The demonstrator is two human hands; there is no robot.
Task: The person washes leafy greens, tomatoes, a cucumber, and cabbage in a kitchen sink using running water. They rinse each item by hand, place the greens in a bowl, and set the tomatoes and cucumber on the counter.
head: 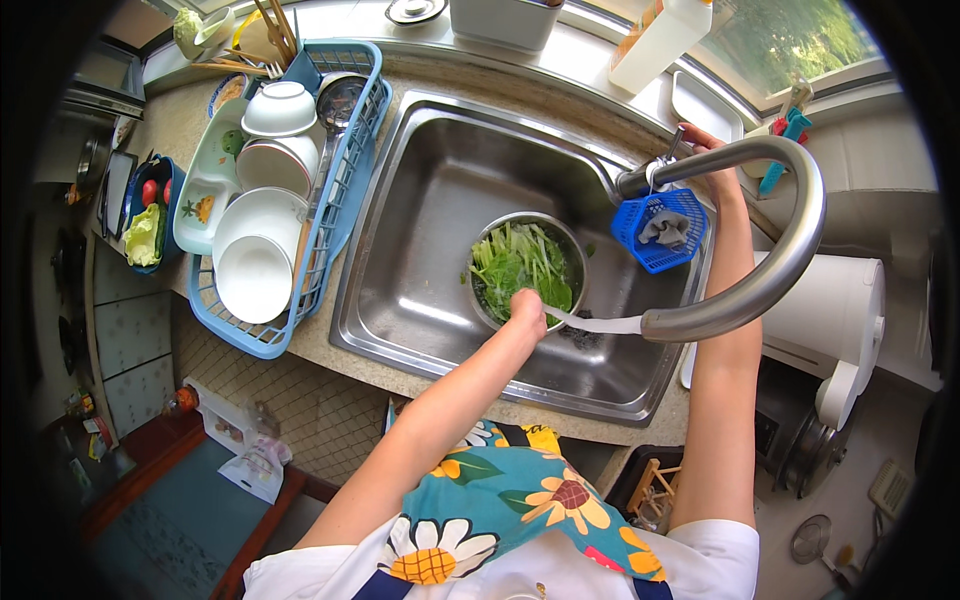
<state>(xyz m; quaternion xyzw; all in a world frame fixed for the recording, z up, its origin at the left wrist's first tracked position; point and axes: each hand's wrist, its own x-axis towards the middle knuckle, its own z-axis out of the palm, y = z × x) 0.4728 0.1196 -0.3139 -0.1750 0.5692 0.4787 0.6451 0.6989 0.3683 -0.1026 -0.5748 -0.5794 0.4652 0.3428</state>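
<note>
A round metal bowl (583, 262) of cut leafy greens (517, 262) stands in the stainless steel sink (420, 225). My left hand (529, 311) reaches over the bowl's near edge into the greens; its fingers are mostly hidden, so I cannot tell whether they grip any. Water runs from the curved metal faucet (802, 202) down beside that hand. At the faucet's base, behind the spout, my right hand (709, 150) has its fingers at the lever (675, 142); its grip is partly hidden. A blue plastic basket (660, 229) with a grey cloth hangs from the faucet.
Left of the sink stands a blue dish rack (352, 195) with white bowls and a ladle. A blue container (154, 255) of vegetables is farther left. A white plastic bottle (660, 45) and a white tray (705, 109) stand on the windowsill. Right of the sink is a white cylindrical appliance (825, 307).
</note>
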